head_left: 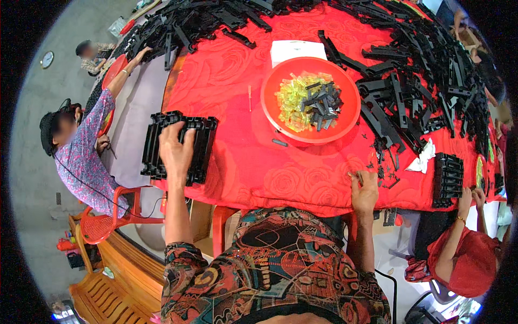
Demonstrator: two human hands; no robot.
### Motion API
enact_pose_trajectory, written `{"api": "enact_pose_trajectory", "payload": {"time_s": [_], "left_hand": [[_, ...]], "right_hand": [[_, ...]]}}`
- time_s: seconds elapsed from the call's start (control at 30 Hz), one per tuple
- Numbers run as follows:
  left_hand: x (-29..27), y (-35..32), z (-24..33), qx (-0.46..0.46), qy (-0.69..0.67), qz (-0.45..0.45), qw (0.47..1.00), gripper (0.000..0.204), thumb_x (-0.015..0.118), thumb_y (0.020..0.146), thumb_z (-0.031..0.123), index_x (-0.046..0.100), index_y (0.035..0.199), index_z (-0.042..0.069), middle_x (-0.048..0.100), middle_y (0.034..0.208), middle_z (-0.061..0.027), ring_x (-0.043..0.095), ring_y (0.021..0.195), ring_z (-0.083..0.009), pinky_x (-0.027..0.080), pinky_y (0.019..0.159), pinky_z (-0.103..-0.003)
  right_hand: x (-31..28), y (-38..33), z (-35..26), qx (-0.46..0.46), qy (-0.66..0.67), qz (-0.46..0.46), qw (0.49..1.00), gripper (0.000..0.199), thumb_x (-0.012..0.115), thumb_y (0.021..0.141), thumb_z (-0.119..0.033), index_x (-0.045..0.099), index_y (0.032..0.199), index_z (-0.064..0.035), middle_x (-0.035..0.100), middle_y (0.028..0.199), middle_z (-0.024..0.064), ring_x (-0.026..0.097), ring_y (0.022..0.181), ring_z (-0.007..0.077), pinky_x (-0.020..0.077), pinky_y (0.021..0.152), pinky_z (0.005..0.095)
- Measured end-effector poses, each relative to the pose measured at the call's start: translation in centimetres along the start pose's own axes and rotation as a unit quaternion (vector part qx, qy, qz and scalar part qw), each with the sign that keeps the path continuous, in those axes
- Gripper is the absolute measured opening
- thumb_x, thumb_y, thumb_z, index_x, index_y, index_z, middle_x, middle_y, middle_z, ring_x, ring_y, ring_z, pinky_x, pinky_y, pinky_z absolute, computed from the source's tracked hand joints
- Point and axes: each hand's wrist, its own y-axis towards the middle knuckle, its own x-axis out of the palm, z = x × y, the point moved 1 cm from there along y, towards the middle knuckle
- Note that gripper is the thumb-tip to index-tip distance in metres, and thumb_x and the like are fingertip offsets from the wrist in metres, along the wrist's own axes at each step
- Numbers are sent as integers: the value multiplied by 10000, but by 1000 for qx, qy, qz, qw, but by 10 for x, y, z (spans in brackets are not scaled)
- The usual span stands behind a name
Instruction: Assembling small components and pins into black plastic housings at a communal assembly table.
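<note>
Table: red rose-patterned cloth (pixel 259 167) covers it; I see grey floor at the left and wooden benches below.
Left hand: my left hand (pixel 175 151) lies palm-down across a stack (pixel 178 147) of black ribbed plastic frames, fingers curled over its far edge, grasping it.
Stack: it sits at the table's near left corner, partly overhanging the edge, well apart from the bowl.
Right hand: my right hand (pixel 365 190) rests at the near edge of the table, fingers bent over a small dark bit; it looks like a pinch, but the piece is too small for me to be sure.
Bowl: a red bowl (pixel 345 121) stands mid-table, holding yellow clear pieces (pixel 294 100) and small dark grey clips (pixel 322 102).
Loose parts: one grey clip (pixel 279 142) lies just outside the bowl; black scraps (pixel 384 168) lie near my right hand.
Pile: long black plastic strips (pixel 410 70) heap along the far and right sides.
Second stack: another stack of black frames (pixel 448 180) stands at the right, beside a white rag (pixel 423 159).
Others: a person in a floral sleeve (pixel 86 146) works at the left; another in red (pixel 467 259) sits at the right.
</note>
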Motion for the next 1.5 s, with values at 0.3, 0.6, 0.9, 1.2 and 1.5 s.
{"api": "enact_pose_trajectory", "payload": {"time_s": [0.3,0.6,0.9,1.2,1.5], "left_hand": [[88,-12,92,-58,-280,-166,944,188,690,781,158,637,879,6,648,749,-116,627,672,-192,497,615,-303],[163,42,172,227,-103,-170,953,202,671,734,227,631,789,36,633,778,-160,620,741,-341,491,641,-446],[207,41,186,257,13,-197,946,277,691,687,196,571,839,-2,632,744,-200,629,706,-366,505,642,-451],[194,55,169,117,-124,-243,955,159,606,700,68,613,847,10,628,769,-221,628,768,-370,494,669,-459],[165,72,149,82,-207,-250,942,146,641,703,124,643,816,31,648,761,-153,639,753,-315,493,645,-416]], "right_hand": [[6,-4,-9,8,-22,-16,1000,132,589,823,-109,525,931,-71,475,911,152,567,757,369,468,569,466],[10,-3,-15,13,-33,9,999,175,588,821,-118,490,955,-62,472,915,151,568,738,368,485,553,456],[15,1,-14,2,-19,50,999,133,618,796,-123,529,883,-79,500,860,115,582,698,320,484,524,412],[18,3,-14,-11,-41,71,997,114,618,811,-135,534,870,-85,505,848,111,588,661,314,481,490,400],[17,1,-11,-1,-69,61,996,132,619,809,-161,524,862,-86,497,841,115,583,648,323,475,484,414]]}}
